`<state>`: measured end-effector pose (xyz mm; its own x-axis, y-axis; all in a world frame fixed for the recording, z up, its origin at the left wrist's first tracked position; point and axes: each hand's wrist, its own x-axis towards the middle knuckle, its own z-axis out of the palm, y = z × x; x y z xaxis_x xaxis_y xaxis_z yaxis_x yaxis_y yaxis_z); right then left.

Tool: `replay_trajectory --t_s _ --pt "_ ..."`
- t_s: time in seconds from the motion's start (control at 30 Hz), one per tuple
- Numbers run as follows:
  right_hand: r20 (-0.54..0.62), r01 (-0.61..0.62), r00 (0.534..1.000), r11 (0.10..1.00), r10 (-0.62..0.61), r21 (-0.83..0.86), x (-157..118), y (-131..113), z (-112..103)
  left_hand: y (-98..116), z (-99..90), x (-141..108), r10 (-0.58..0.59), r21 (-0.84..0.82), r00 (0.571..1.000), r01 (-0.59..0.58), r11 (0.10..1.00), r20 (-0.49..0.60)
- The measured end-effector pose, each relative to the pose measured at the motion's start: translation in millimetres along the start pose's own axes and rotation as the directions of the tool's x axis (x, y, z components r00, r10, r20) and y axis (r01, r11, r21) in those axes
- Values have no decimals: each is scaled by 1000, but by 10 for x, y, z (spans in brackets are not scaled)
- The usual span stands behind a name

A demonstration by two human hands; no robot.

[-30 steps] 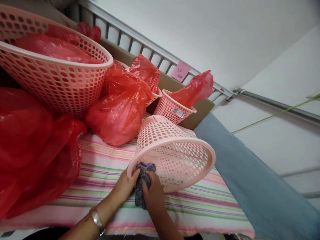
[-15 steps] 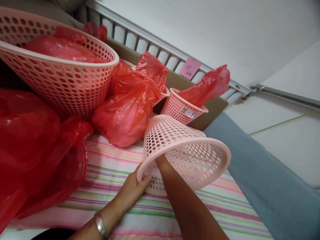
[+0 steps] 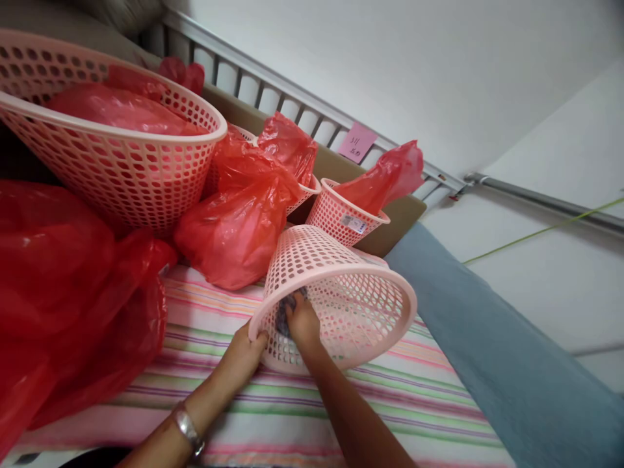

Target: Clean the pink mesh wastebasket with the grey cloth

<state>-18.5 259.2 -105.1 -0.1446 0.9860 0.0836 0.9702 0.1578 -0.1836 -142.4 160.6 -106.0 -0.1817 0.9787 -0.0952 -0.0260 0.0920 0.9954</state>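
A pink perforated plastic basket (image 3: 312,253) lies on its side on the striped sheet, its round mouth turned toward me. My left hand (image 3: 246,351) grips the left edge of its rim, with the thumb inside. Reaching in through the mouth, my right hand (image 3: 303,318) is closed on a dark bluish-grey cloth (image 3: 283,315) against the basket's inner left wall. Part of the cloth is hidden by the fingers. A silver bracelet (image 3: 188,426) circles my left wrist.
Red plastic bags (image 3: 238,227) and a large pink basket (image 3: 156,175) crowd the left. Behind stands a smaller basket (image 3: 326,208) with a red bag in it. A white railing (image 3: 248,88) with a pink note (image 3: 357,142) runs along the back. Blue fabric (image 3: 468,312) lies right.
My right hand has drawn back toward the basket's mouth, and the dark cloth now shows in it. The view has shifted slightly; my left hand still holds the rim.
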Motion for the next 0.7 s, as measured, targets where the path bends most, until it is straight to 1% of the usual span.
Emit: replay_trajectory --t_s 0.1,0.13,0.2,0.27,0.3,0.33,0.4,0.47,0.57,0.63,0.7 --pt "-34 67 997 989 -63 134 -526 126 34 15 22 -49 3 -40 1000 -2 999 26" --pt "-50 95 995 978 -87 184 -697 185 44 15 44 -77 4 -66 999 -1 998 43" --pt "-97 120 991 957 -97 263 -983 316 56 0 116 -143 18 -131 996 -7 991 84" --pt "-137 115 988 945 -76 307 -1141 429 51 -41 218 -205 40 -198 992 -16 980 119" --pt "-145 104 988 944 -60 313 -1159 468 44 -70 273 -227 33 -218 990 -2 976 135" --pt "-146 92 988 947 -48 307 -1135 489 34 -101 325 -241 10 -231 989 25 973 151" --pt "-130 57 991 963 -23 263 -966 482 16 -161 409 -245 -70 -231 982 110 967 174" --pt "-117 14 993 978 10 207 -674 427 7 -204 451 -231 -137 -222 974 176 959 181" --pt "-119 -37 991 987 55 154 -146 341 21 -226 450 -217 -177 -212 967 215 953 182" --pt "-117 -44 991 988 61 145 178 320 50 -222 435 -223 -198 -206 962 236 950 188" --pt "-108 -31 993 988 48 153 436 330 94 -212 426 -232 -201 -203 959 241 949 201"
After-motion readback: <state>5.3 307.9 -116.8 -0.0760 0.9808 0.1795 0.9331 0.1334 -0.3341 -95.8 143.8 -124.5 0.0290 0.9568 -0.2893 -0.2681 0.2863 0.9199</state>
